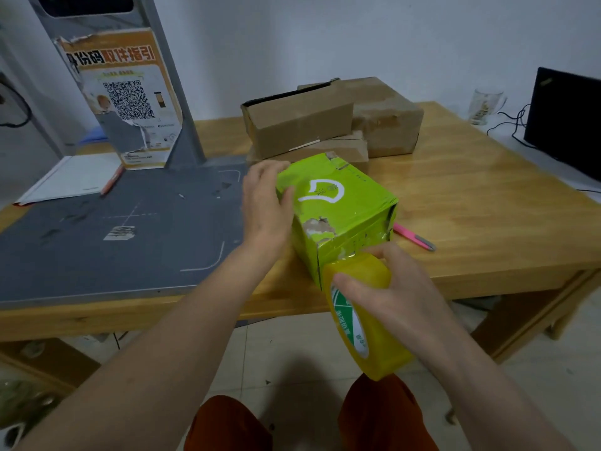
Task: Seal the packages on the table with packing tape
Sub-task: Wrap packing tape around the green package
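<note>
- Right hand (395, 297), at 5 o'clock, has its grip clamped round the yellow tape roll (364, 320), touching the green box (338, 213).
- Left hand (265, 206) lies flat-fingered on that box's 9 o'clock side, near the bench (471, 203) front edge.
- Brown boxes (325, 122) stacked at 12 o'clock; pink knife (414, 237) beside.

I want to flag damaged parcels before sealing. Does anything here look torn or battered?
Yes. The green box has its green surface torn away near the near corner, showing brown underneath, and its far top edge is ripped. The poster on the grey stand is also torn along its lower part.
</note>
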A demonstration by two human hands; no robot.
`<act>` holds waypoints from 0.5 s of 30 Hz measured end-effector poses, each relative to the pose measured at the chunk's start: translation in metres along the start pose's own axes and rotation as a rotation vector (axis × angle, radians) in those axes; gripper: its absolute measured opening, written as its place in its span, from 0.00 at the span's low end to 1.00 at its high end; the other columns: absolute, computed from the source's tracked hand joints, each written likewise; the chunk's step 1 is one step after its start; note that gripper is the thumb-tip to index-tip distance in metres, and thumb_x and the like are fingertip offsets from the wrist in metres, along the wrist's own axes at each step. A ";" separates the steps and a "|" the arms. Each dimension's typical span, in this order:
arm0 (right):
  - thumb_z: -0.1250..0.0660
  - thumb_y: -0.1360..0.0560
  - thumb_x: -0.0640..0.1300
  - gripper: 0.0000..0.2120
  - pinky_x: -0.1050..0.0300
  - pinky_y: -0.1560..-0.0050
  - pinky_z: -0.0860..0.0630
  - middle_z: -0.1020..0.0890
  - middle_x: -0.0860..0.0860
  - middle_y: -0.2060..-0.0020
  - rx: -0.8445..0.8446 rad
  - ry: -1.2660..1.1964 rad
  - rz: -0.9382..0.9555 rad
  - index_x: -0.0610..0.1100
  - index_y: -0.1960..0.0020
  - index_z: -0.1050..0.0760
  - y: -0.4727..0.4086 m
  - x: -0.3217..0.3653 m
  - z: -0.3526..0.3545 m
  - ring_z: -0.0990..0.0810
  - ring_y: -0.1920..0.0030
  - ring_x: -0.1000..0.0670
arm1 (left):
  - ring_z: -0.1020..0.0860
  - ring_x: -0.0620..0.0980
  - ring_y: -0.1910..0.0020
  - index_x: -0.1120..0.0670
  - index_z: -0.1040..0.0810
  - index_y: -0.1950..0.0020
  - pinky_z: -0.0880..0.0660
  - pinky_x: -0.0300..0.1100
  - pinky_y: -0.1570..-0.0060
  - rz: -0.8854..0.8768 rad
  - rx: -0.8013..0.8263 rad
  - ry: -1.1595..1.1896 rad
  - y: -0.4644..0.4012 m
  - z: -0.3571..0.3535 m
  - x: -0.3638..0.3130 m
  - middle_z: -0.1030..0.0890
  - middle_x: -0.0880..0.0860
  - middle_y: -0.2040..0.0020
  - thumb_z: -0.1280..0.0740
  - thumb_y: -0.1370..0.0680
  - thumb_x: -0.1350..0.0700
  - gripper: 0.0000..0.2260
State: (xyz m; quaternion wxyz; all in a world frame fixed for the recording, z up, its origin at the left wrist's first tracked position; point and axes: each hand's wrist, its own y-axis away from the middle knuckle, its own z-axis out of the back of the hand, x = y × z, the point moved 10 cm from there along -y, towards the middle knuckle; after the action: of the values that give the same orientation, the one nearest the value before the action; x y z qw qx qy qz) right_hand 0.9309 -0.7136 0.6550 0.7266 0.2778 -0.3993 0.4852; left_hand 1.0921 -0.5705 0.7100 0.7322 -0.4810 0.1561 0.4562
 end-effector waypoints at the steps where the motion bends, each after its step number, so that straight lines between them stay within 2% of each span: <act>1: 0.29 0.36 0.62 0.28 0.55 0.50 0.28 0.23 0.60 0.53 -0.006 -0.003 0.000 0.53 0.40 0.29 -0.001 -0.001 0.001 0.23 0.48 0.54 | 0.25 0.57 0.38 0.62 0.21 0.39 0.30 0.48 0.35 -0.196 -0.015 -0.006 0.010 0.002 -0.017 0.22 0.61 0.39 0.39 0.25 0.70 0.17; 3: 0.29 0.36 0.61 0.27 0.56 0.52 0.30 0.25 0.62 0.55 -0.017 0.000 0.001 0.54 0.41 0.29 -0.003 -0.003 0.003 0.24 0.49 0.55 | 0.21 0.57 0.41 0.65 0.19 0.43 0.27 0.49 0.37 -0.474 0.110 -0.009 0.039 -0.007 -0.035 0.18 0.61 0.42 0.44 0.28 0.69 0.20; 5: 0.28 0.36 0.60 0.25 0.57 0.52 0.31 0.24 0.62 0.55 -0.015 0.017 0.012 0.53 0.42 0.28 -0.006 -0.003 0.005 0.24 0.49 0.55 | 0.22 0.57 0.37 0.65 0.20 0.39 0.30 0.53 0.33 -0.593 0.298 -0.082 0.060 -0.022 -0.040 0.20 0.61 0.38 0.44 0.30 0.64 0.23; 9: 0.28 0.36 0.59 0.25 0.52 0.44 0.25 0.18 0.56 0.49 0.026 0.016 0.068 0.51 0.42 0.24 -0.007 0.002 0.008 0.20 0.47 0.53 | 0.31 0.59 0.29 0.57 0.27 0.29 0.39 0.55 0.27 -0.620 0.518 -0.279 0.069 -0.036 -0.036 0.28 0.61 0.29 0.42 0.35 0.56 0.32; 12: 0.28 0.35 0.57 0.16 0.52 0.46 0.23 0.17 0.59 0.53 0.065 0.020 0.120 0.57 0.49 0.22 -0.006 0.006 0.009 0.19 0.52 0.59 | 0.37 0.60 0.25 0.45 0.35 0.25 0.44 0.56 0.25 -0.577 0.615 -0.360 0.069 -0.037 -0.031 0.34 0.61 0.25 0.37 0.34 0.54 0.36; 15: 0.27 0.34 0.56 0.09 0.54 0.47 0.22 0.16 0.61 0.56 0.076 -0.015 0.144 0.61 0.54 0.23 -0.006 0.006 0.010 0.19 0.54 0.62 | 0.43 0.61 0.23 0.36 0.47 0.25 0.48 0.55 0.24 -0.553 0.684 -0.427 0.073 -0.041 -0.026 0.39 0.62 0.23 0.36 0.34 0.50 0.39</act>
State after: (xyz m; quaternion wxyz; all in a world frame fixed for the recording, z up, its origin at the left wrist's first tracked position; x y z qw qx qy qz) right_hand 0.9347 -0.7212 0.6658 0.6757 0.2795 -0.4049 0.5490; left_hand 1.0273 -0.6102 0.6668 0.9577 -0.1320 0.0099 0.2556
